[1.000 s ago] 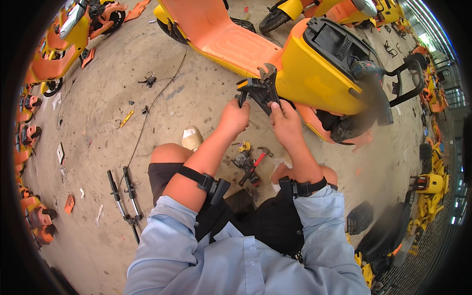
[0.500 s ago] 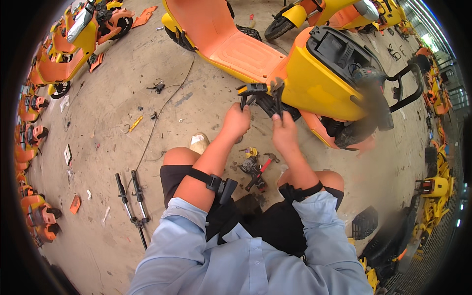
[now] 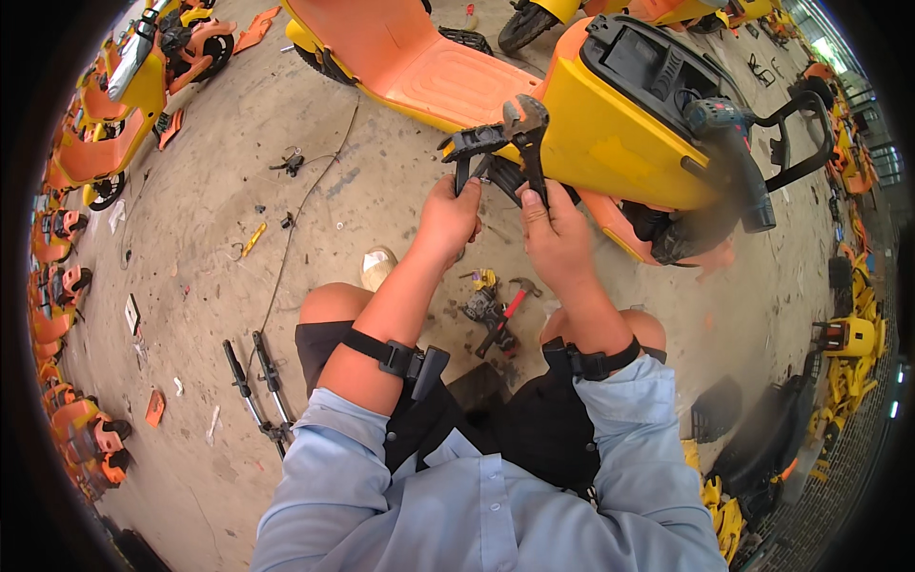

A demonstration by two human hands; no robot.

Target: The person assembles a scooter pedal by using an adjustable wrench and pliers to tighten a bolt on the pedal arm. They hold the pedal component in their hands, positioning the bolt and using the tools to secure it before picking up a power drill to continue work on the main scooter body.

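Left hand (image 3: 450,217) — closed on dark arm (image 3: 462,175) under black pedal (image 3: 474,141), beside yellow scooter (image 3: 610,129) | right hand (image 3: 555,229) — gripping adjustable wrench (image 3: 530,143) by pedal, contact unclear | step, I judge: wrenching at pedal | next move calls for steady counter-hold

Scooter (image 3: 596,129) cut off by the top edge; power drill (image 3: 715,117) partly blurred; right hand (image 3: 558,234) hides the wrench's (image 3: 529,138) lower end.
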